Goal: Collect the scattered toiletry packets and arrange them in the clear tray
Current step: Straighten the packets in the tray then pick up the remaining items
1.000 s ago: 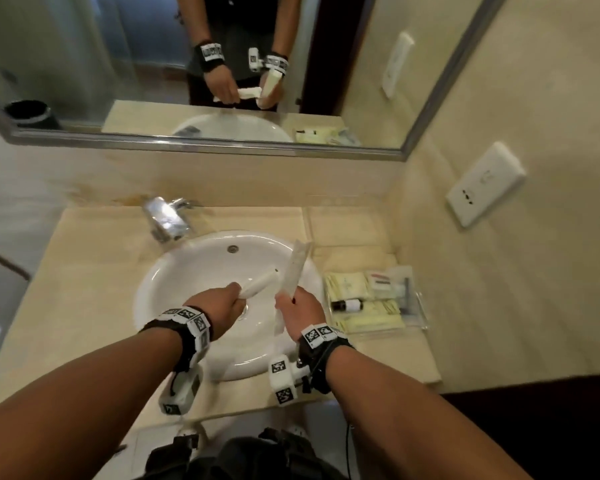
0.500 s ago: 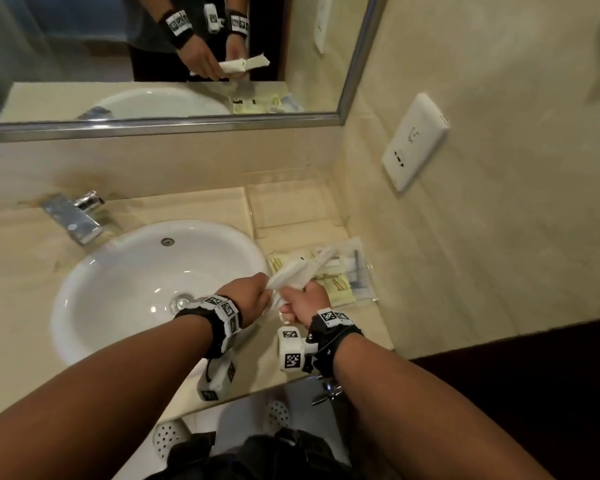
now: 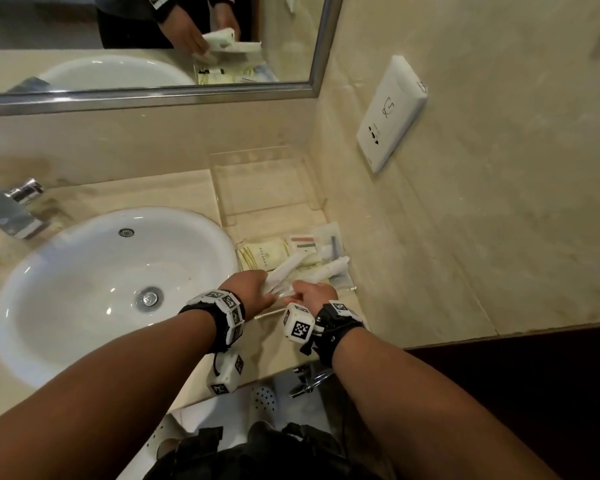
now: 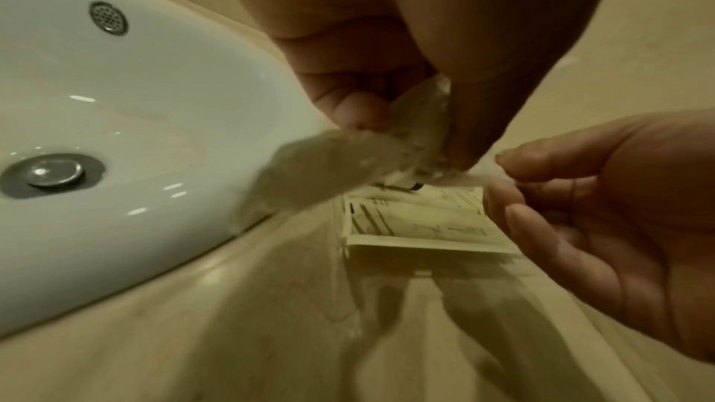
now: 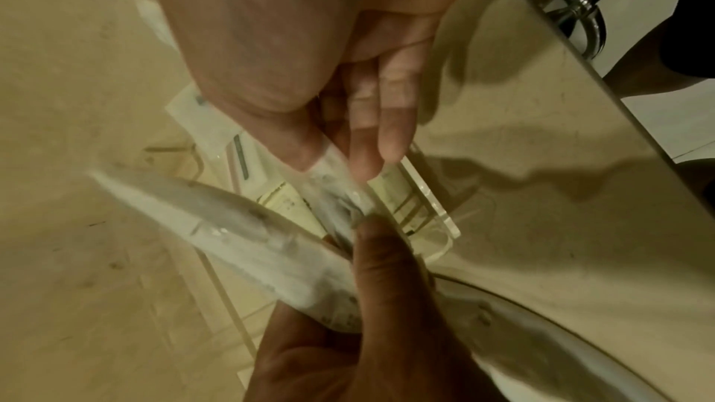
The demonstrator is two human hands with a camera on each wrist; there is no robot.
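My left hand (image 3: 262, 289) pinches the end of a long white packet (image 3: 288, 268), which slants up and right over the clear tray (image 3: 343, 289). My right hand (image 3: 305, 293) pinches a second long white packet (image 3: 331, 270) beside it, low over the same tray. The tray stands on the counter right of the sink and holds yellow packets (image 3: 264, 254) and a striped white one (image 3: 303, 241). In the left wrist view my fingers (image 4: 360, 112) grip a blurred white packet (image 4: 340, 164). In the right wrist view thumb and fingers (image 5: 387, 139) nip a packet (image 5: 332, 182) above the tray rim (image 5: 437, 210).
A second clear tray (image 3: 267, 157) stands behind the filled one, against the back wall. The white sink (image 3: 84, 271) with its chrome tap (image 3: 11, 209) lies to the left. A wall with a socket plate (image 3: 390, 112) closes the right side; a mirror (image 3: 153, 46) hangs above.
Both hands have carried their white packets rightward, from over the sink to low over the clear tray. The head view has swung right and closer.
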